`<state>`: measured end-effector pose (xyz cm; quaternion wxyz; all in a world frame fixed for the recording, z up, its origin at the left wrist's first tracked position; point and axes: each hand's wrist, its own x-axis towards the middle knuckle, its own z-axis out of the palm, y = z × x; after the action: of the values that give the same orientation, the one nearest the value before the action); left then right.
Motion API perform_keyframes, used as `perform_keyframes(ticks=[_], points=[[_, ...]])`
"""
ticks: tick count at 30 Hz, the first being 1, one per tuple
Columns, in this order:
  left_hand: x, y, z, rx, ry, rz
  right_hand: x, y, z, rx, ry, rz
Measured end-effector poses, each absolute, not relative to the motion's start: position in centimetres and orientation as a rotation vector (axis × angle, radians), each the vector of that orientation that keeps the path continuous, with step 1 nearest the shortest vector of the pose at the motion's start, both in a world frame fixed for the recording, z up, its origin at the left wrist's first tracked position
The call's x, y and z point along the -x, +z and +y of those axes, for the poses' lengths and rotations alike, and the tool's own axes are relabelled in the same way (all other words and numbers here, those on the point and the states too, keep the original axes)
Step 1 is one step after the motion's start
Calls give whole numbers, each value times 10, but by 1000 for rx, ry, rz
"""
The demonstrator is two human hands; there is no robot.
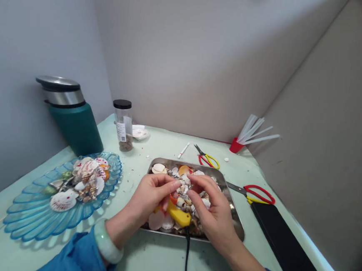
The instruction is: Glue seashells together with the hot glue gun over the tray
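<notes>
My left hand [154, 194] is over the metal tray [239, 228], its thumb and forefinger pinched together. Whatever small thing it may hold is hidden by the fingers. Close beside it, my right hand [214, 211] has its fingers curved, with a gap between thumb and forefinger and nothing plainly held there. Beneath both hands, the tray is filled with mixed seashells [180, 202]. A yellow-handled corded tool [179, 214], which looks like a hot glue gun, lies across the shells. Its front end is behind my left hand, and its black cord [187, 257] runs toward me.
On the left are a blue glass dish [33, 215] of shells and a green flask [78, 127]. A black-lidded jar [123, 124] stands behind. Small snips [209, 158], scissors [258, 193], a red cup [236, 145] of translucent sticks and a black slab [285, 244] lie around the tray.
</notes>
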<state>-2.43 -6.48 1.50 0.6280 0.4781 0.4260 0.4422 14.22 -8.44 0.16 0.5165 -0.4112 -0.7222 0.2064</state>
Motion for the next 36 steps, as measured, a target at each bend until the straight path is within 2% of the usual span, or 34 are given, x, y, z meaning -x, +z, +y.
perform_keyframes(ticks=[22,31,36], points=[[23,15,-66,-1144,1002,974,-141,4,-86,973,277,-1728],[23,16,-66,-1127,1011,940,-141,3,-86,979,298,-1710],[26,18,-64,-1150,1078,1000,-153,8,-80,1094,446,-1713]])
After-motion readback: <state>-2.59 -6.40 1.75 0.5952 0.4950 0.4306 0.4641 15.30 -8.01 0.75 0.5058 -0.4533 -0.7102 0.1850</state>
